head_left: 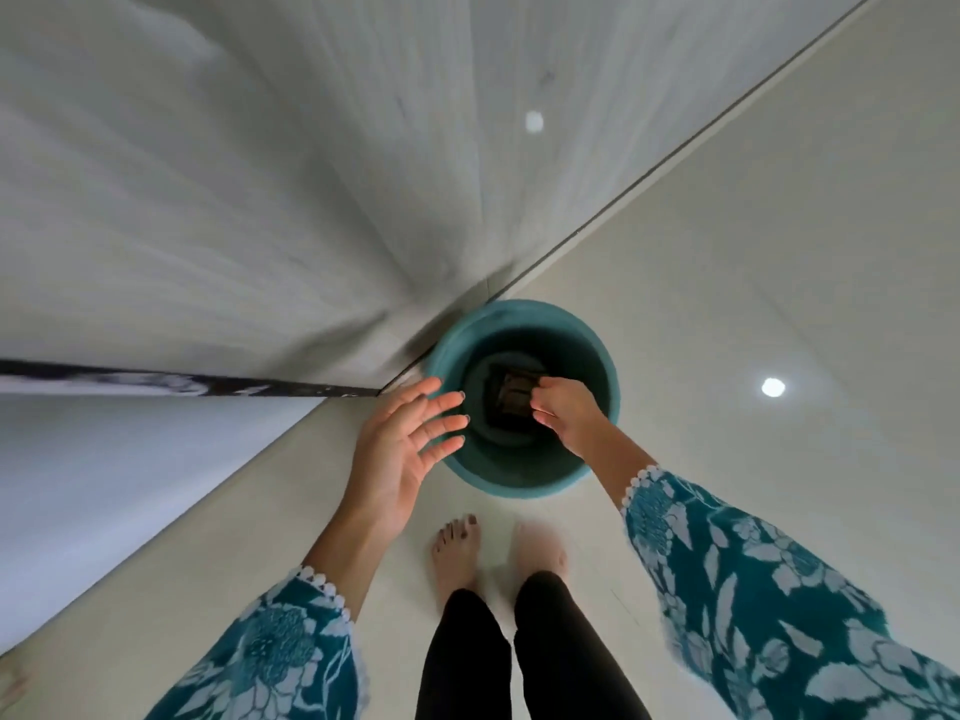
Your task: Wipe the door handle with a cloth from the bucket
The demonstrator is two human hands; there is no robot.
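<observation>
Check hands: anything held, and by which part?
The right hand reaches into the teal bucket and pinches the dark folded cloth at its right edge. The left hand is open, palm up, holding nothing.

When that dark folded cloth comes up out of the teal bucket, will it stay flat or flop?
Probably flops: the cloth lies as a thin folded square, pinched at one edge by the right hand. Likely light. No water shows in the bucket, so wetness is unclear.
</observation>
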